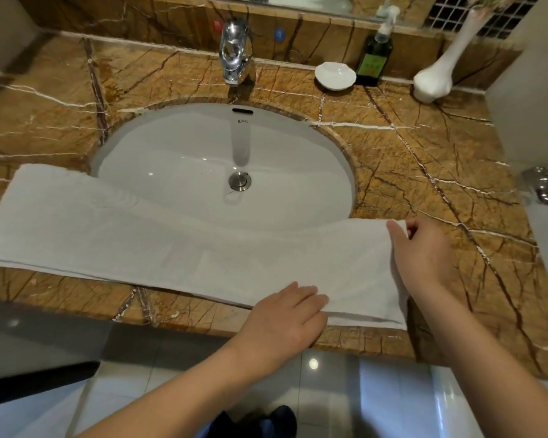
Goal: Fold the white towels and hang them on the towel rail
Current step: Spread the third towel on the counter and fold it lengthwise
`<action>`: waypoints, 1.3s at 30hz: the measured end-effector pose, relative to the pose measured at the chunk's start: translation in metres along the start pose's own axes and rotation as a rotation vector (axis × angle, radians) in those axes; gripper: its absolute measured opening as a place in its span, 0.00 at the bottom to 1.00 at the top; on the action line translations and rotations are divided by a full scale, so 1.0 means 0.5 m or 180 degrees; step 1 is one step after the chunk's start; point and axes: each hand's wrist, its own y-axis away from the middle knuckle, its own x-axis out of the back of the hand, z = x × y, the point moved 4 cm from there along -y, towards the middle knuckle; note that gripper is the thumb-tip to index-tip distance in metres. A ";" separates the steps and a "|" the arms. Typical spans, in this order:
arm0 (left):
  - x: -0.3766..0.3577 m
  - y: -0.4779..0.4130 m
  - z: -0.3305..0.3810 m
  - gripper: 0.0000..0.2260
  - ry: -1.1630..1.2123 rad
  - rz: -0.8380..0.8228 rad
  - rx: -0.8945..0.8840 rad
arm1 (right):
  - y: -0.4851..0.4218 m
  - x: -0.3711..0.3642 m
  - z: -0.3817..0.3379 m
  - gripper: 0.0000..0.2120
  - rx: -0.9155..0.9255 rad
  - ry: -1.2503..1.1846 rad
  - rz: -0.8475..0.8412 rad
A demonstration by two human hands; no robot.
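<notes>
— Where's the towel (178, 235)?
— Head view: a long strip along the counter (424, 159) front, sagging over the sink (178, 147).
— Hands?
— The right hand (424, 257) pinches the far right corner. The left hand (285, 314) lies flat on the near edge, fingers straight, thumb possibly tucked under.
— Step?
— Folding, I'd say. Next, carry the right end over to the left, edges matched. No rail in view.

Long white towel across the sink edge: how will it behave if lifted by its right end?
Probably floppy: the long white folded terry towel dips where it spans the white oval sink, so it should drape from the right hand pinching its corner. Likely light, but the layers may slide apart once the flat left hand lifts.
</notes>
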 end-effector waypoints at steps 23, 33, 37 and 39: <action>0.105 0.159 -0.176 0.29 -0.0557 -0.1506 0.2790 | 0.274 -0.103 -0.033 0.31 0.1639 0.1185 -0.0798; 0.149 0.164 -0.167 0.25 -0.0463 -0.1117 0.2791 | 0.247 -0.065 -0.015 0.34 0.1429 0.1306 -0.0939; 0.194 0.235 -0.278 0.26 -0.0672 -0.1168 0.2853 | 0.270 -0.093 -0.070 0.32 0.1665 0.1075 -0.0969; 0.196 0.261 -0.308 0.27 -0.0671 -0.1361 0.2759 | 0.275 -0.107 -0.073 0.31 0.1714 0.1145 -0.0965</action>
